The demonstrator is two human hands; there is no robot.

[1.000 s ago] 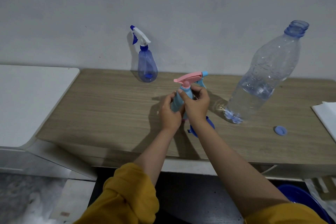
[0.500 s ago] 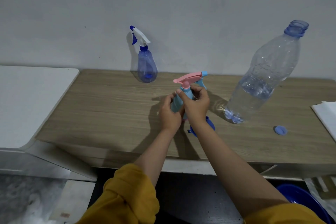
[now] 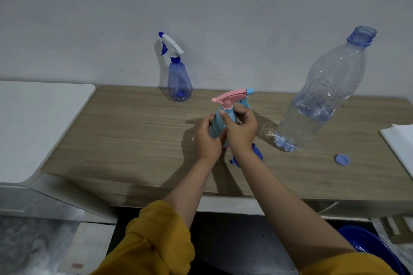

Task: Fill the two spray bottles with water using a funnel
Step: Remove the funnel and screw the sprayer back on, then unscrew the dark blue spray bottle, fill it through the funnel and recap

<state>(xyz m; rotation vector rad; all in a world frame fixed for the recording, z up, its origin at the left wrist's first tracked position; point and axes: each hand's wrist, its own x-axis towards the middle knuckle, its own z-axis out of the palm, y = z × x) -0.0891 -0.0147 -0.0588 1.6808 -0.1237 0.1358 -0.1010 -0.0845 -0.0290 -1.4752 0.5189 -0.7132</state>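
A light blue spray bottle with a pink trigger head (image 3: 230, 98) stands upright at the middle of the wooden table (image 3: 134, 140). My left hand (image 3: 206, 138) grips its body, and my right hand (image 3: 242, 129) is closed around its neck just under the pink head. A blue funnel (image 3: 257, 155) lies on the table, mostly hidden behind my right wrist. A second spray bottle (image 3: 178, 80), translucent blue with a white trigger, stands at the back by the wall. A large clear water bottle (image 3: 321, 100), uncapped and roughly half full, stands to the right.
The water bottle's blue cap (image 3: 342, 159) lies on the table at the right front. White paper or cloth (image 3: 400, 140) rests at the table's right edge. A white surface (image 3: 33, 123) adjoins the table's left side. A blue basin (image 3: 371, 248) sits on the floor, lower right.
Both hands stay on the light blue spray bottle; my right fingers have shifted slightly around the neck. Nothing else has moved.
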